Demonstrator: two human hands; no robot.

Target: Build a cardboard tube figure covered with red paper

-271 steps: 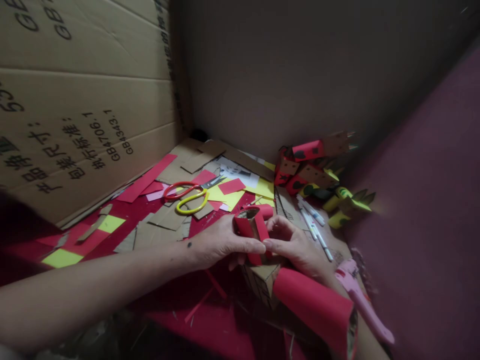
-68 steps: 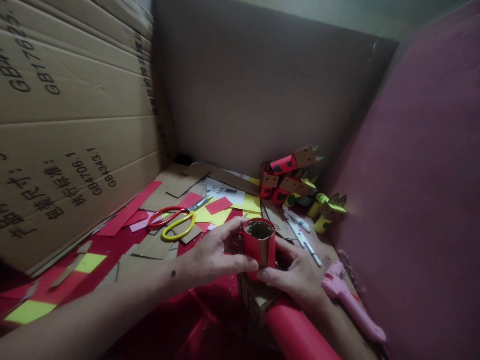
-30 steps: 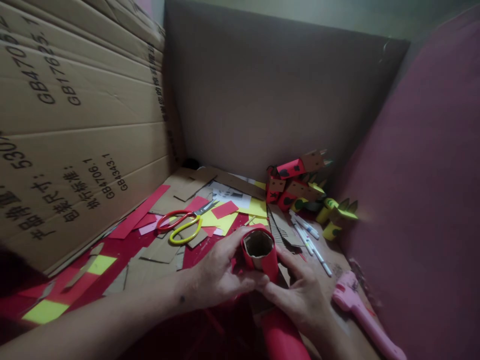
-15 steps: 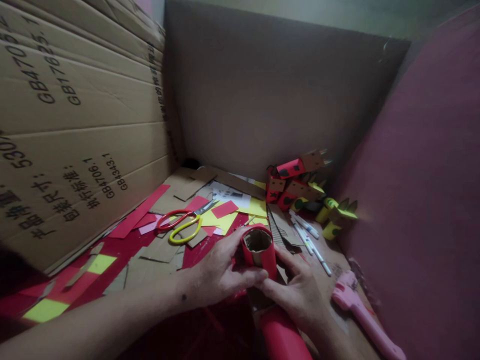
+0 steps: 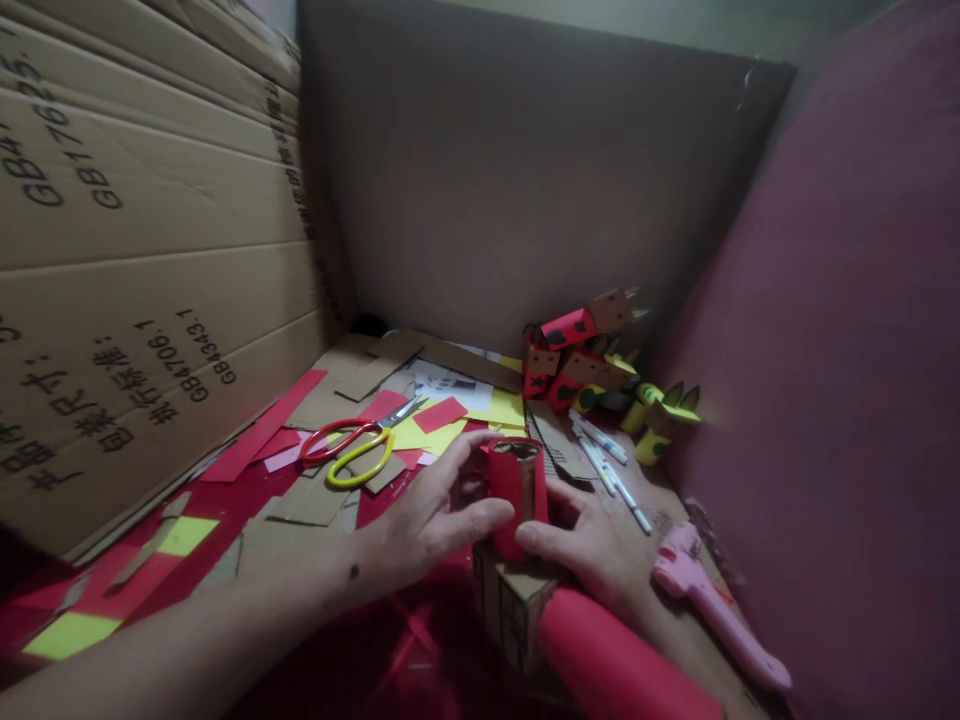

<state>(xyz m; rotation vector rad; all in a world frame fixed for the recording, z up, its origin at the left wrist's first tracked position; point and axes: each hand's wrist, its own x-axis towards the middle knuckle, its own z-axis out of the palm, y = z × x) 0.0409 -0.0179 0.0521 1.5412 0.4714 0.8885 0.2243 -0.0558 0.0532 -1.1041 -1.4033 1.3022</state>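
Observation:
Between my two hands stands a cardboard tube (image 5: 507, 490) wrapped in red paper, its open top facing up and a strip of bare brown cardboard showing on the near side. My left hand (image 5: 450, 510) grips it from the left, thumb across the front. From the right, my right hand (image 5: 577, 540) holds it, thumb against its lower front. Just below the tube is a small cardboard box (image 5: 514, 605); whether they touch I cannot tell. A red paper roll (image 5: 615, 650) lies beside the box, under my right wrist.
Scissors (image 5: 364, 450) with red and yellow handles lie on paper and cardboard scraps at the left. White markers (image 5: 611, 470) and a pink glue gun (image 5: 716, 605) are at the right. Decorated tube figures (image 5: 570, 360) stand behind. A printed carton (image 5: 150, 250) walls the left.
The tube has turned so its bare cardboard strip shows more, and it tilts less toward me. The small box beneath is now more visible, and the red roll has shifted right.

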